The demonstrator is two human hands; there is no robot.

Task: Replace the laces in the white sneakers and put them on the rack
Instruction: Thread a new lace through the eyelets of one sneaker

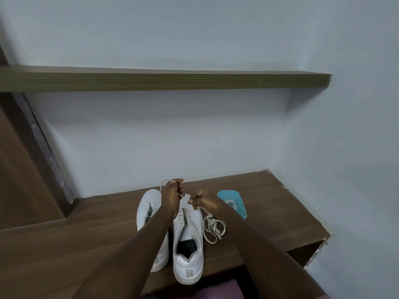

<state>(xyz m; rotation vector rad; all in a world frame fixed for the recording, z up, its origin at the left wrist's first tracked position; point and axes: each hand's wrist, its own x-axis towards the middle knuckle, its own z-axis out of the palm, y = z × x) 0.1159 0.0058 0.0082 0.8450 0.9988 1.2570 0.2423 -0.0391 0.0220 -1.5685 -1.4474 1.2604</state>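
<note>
Threading at the toe end of the white sneaker (187,244) that sits right under both hands. The left hand (172,196) has its fingers curled round a lace (164,182), which loops out above its knuckles. The right hand (204,200) is close beside it, pinching lace at the fingertips. Whether that's the other end of the same lace is too small to tell.

The second sneaker (149,212) lies under the left forearm, on that hand's outer side, with its eyelets looking bare. A loose lace (213,228) is heaped on the wooden bench (280,212) just below the right wrist. Past the right hand's outer edge sits a teal tray (241,210) with another lace curled in it.

Now the risks, as I read them:
- **Shoe going over the edge:** the heel sits right at the bench's front edge, on the wrist side of both hands. A hard tug toward the body could drag it off.
- **Uneven ends:** pull harder with one hand and the ends come out lopsided, or one slips back out of its eyelet.
- **Lace mix-up:** with spare laces this close to the right hand, grabbing the wrong one is easy.

The long shelf (164,82) hangs well above both hands with nothing on it yet.

Nothing can be read anywhere. There's a grey patch on the heel, but no brand or lettering can be made out.
</note>
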